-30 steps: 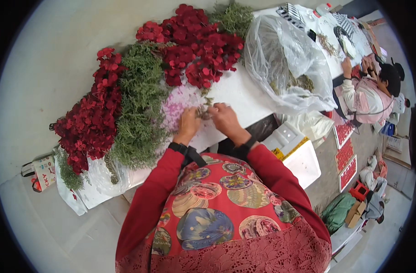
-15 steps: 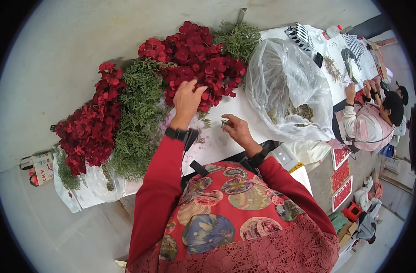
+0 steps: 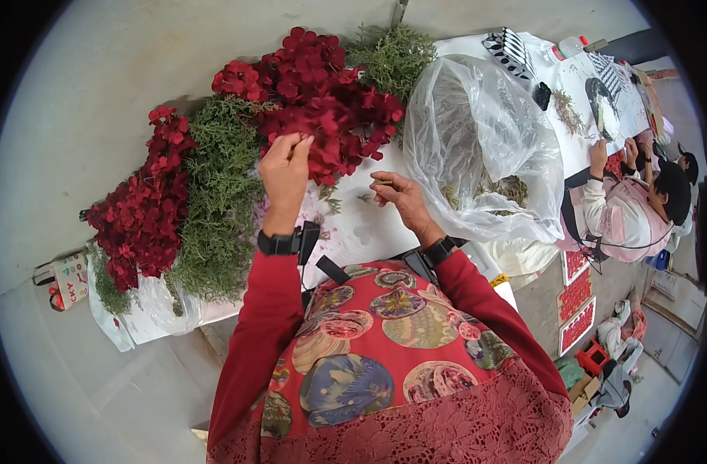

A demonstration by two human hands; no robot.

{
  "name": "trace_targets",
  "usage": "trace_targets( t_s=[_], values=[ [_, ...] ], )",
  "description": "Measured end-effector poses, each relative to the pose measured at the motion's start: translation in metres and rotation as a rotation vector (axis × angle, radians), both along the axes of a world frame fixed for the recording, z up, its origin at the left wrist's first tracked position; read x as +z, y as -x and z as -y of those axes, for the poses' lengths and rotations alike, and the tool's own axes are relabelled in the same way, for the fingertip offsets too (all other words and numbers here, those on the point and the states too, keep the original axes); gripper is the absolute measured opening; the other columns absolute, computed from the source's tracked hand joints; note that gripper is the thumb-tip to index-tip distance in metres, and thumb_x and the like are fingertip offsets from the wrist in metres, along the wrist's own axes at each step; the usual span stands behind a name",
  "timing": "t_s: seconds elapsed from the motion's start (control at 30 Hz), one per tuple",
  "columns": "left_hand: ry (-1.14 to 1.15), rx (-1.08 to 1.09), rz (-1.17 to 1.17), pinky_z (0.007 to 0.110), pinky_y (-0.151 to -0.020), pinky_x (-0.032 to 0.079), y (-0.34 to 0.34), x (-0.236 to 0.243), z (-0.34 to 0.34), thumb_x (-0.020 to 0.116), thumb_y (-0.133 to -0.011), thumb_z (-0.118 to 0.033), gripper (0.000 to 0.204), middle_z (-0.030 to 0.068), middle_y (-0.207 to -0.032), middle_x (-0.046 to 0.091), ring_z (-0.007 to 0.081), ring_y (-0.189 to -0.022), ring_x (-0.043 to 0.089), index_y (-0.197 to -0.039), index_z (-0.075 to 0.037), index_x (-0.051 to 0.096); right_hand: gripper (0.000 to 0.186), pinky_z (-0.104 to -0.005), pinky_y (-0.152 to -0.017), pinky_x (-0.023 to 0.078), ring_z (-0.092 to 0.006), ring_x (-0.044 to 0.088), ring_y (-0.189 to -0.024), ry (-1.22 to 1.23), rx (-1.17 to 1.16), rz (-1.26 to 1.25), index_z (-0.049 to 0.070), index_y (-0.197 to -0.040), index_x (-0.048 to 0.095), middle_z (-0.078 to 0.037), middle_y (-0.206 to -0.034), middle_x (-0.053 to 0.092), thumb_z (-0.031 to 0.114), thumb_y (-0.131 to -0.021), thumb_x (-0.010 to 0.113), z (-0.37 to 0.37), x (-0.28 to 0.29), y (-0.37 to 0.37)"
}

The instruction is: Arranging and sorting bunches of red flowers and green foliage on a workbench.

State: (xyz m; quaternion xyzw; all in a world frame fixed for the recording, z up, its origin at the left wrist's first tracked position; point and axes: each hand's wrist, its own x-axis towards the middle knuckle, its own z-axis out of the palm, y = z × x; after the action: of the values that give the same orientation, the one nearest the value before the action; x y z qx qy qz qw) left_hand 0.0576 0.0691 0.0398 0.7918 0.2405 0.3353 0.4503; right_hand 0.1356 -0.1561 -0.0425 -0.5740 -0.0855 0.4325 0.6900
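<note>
A large heap of dark red flowers (image 3: 330, 100) lies at the far side of the white table (image 3: 353, 220). My left hand (image 3: 285, 182) is closed in a pinch at the heap's near edge, with a red flower blurred by motion at its fingertips. Over the white tabletop to the right, my right hand (image 3: 406, 203) pinches a small greenish-brown sprig (image 3: 383, 182) between thumb and forefinger. Small green bits (image 3: 332, 203) and pink petal scraps lie on the table between the hands.
Green foliage (image 3: 222, 178) and another red flower bunch (image 3: 141, 224) lie to the left. A clear plastic bag (image 3: 485, 147) with dried greenery stands close to my right hand. Farther right a co-worker (image 3: 628, 209) sits at the table, near red-filled trays (image 3: 576, 298) on the floor.
My left hand has drawn back slightly and left from the flower heap, its fingers now pinched together. My right hand has risen a little, with the sprig showing more plainly. The whole view has shifted slightly.
</note>
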Motion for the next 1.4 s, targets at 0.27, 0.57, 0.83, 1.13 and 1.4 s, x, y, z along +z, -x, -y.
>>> trace_targets(
  t_s=[0.27,0.57,0.83,1.13,1.4],
  values=[
    [-0.201,-0.002,-0.102,0.025,-0.063,0.046,0.061,0.024,0.02,0.067,-0.084,-0.004,0.011,0.0075,-0.079,0.063,0.0129,-0.069,0.058,-0.091,0.004,0.064,0.028,-0.0276,-0.073,0.053,-0.0154,0.065,-0.082,-0.171,0.132,0.017,0.001,-0.113,0.061,-0.011,-0.097,0.068,0.002,-0.086,0.064,-0.014,0.057,-0.001],
    [0.065,-0.143,-0.141,0.025,-0.061,0.045,0.068,0.029,0.053,0.067,-0.085,-0.005,0.013,0.0071,-0.079,0.062,0.0128,-0.068,0.057,-0.096,0.003,0.066,0.025,-0.0294,-0.078,0.054,-0.0159,0.065,-0.085,-0.267,0.222,0.001,0.0,-0.112,0.063,-0.011,-0.099,0.068,0.001,-0.087,0.062,-0.027,0.099,0.001],
    [0.163,-0.206,-0.078,0.023,-0.056,0.042,0.056,0.035,0.065,0.067,-0.086,-0.006,0.013,0.0043,-0.077,0.06,0.0091,-0.064,0.054,-0.097,0.001,0.068,0.028,-0.0263,-0.08,0.052,-0.0128,0.063,-0.087,-0.203,0.275,0.123,-0.001,-0.116,0.062,-0.006,-0.097,0.067,0.002,-0.089,0.062,-0.025,0.115,0.004],
    [0.083,-0.127,-0.092,0.022,-0.056,0.044,0.053,0.038,0.074,0.068,-0.084,-0.004,0.014,0.0053,-0.078,0.061,0.0089,-0.065,0.056,-0.096,0.003,0.066,0.028,-0.0255,-0.082,0.051,-0.0118,0.061,-0.089,-0.202,0.23,0.196,-0.001,-0.118,0.061,-0.005,-0.101,0.066,0.003,-0.089,0.062,-0.024,0.119,0.012],
    [0.196,-0.151,-0.071,0.021,-0.058,0.045,0.061,0.032,0.074,0.067,-0.085,-0.001,0.014,0.0041,-0.081,0.061,0.0077,-0.068,0.057,-0.097,0.004,0.066,0.02,-0.0247,-0.075,0.051,-0.0103,0.06,-0.085,-0.217,0.178,0.417,-0.001,-0.107,0.064,-0.004,-0.097,0.066,0.005,-0.088,0.065,-0.026,0.115,0.016]
  ],
)
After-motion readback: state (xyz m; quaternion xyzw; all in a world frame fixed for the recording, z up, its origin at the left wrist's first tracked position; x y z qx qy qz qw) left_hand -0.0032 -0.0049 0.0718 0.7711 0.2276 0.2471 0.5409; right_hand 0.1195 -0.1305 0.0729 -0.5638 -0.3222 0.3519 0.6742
